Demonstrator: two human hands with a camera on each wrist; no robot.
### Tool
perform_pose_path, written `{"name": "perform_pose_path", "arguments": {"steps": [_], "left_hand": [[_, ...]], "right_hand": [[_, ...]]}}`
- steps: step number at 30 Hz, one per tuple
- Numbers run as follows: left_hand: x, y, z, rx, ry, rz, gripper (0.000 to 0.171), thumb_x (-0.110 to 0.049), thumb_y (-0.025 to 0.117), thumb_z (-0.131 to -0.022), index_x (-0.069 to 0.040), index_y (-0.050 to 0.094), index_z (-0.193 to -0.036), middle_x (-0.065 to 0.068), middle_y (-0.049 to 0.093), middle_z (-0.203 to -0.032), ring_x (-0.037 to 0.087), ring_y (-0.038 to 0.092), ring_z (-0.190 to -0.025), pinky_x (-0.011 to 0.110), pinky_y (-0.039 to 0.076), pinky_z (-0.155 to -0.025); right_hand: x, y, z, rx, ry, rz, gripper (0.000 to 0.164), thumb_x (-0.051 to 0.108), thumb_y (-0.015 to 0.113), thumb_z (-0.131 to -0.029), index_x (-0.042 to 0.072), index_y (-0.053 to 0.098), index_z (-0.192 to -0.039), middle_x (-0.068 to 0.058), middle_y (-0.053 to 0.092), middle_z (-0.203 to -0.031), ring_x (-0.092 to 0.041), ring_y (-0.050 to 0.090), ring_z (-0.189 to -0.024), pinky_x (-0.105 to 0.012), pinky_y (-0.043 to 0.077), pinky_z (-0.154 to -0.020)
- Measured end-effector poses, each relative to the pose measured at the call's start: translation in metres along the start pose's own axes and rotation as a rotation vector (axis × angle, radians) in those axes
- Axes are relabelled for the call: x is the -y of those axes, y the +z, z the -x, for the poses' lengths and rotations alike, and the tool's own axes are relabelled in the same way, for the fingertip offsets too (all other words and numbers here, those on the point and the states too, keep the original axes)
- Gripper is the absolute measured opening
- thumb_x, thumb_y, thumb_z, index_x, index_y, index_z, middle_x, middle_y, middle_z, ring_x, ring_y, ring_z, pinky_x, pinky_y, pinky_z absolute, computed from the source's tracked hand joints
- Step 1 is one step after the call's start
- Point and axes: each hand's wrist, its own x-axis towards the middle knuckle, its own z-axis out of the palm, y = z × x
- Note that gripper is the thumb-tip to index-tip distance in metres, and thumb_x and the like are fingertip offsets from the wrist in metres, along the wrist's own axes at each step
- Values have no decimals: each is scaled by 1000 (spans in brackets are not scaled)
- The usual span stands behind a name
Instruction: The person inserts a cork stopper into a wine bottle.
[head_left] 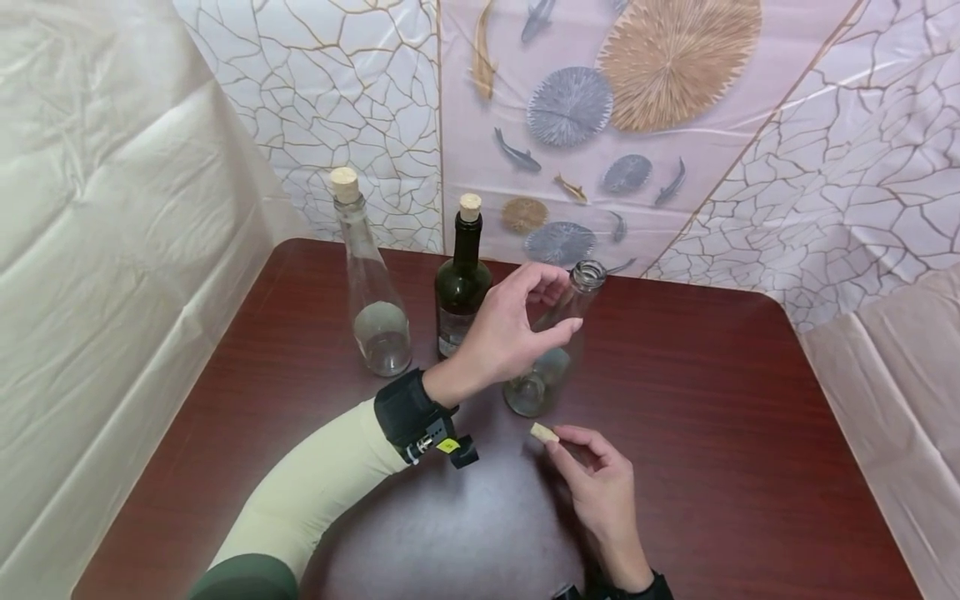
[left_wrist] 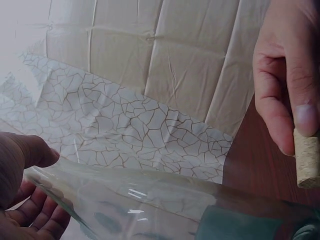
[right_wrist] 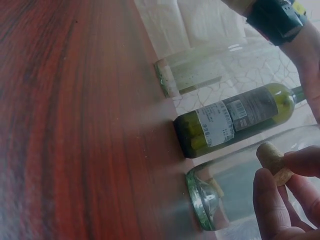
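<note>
My left hand (head_left: 513, 325) holds an uncorked clear glass bottle (head_left: 531, 392) around its upper part, with the thumb on the near side and the fingers curled behind. The bottle's mouth shows above the hand, and its base stands on the table. In the left wrist view the clear bottle (left_wrist: 150, 195) passes between thumb and fingers. Lower and nearer, my right hand (head_left: 600, 487) pinches a small cork (head_left: 544, 432) between thumb and fingertips. The right wrist view shows the cork (right_wrist: 271, 159) in front of the clear bottle, apart from its mouth.
A dark green wine bottle (head_left: 462, 287) with a cork in its neck stands just behind my left forearm. Further left is another clear bottle (head_left: 381, 325), also corked. All stand on a reddish-brown table (head_left: 712, 400), with patterned cloth (head_left: 360, 92) hanging behind it.
</note>
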Motion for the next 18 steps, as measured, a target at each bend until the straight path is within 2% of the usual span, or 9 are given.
{"name": "perform_pose_path", "arguments": {"steps": [6,13,18], "left_hand": [[-4,-6,12,-7,4,-12,41,-14,82,-89,-5,63,-124,9,66,-117,18,66,-105,23,56,-97],[-7,-12,22,-14,28,-18,40,-11,82,-88,-4,64,-122,9,67,-114,18,66,-103,31,59,-96],[-9,-18,29,-15,24,-21,40,-11,82,-87,-5,64,-122,8,67,-113,17,66,-103,31,59,-96]], "right_hand": [[1,0,1,21,36,-2,23,-14,77,-85,-13,72,-107,4,77,-97,-5,75,-92,-18,62,-77],[2,3,4,57,41,8,22,-14,76,-86,-14,72,-107,4,77,-100,-4,75,-94,-18,62,-79],[0,4,5,108,35,19,22,-12,77,-85,-12,73,-107,0,78,-101,-3,75,-92,-18,62,-78]]}}
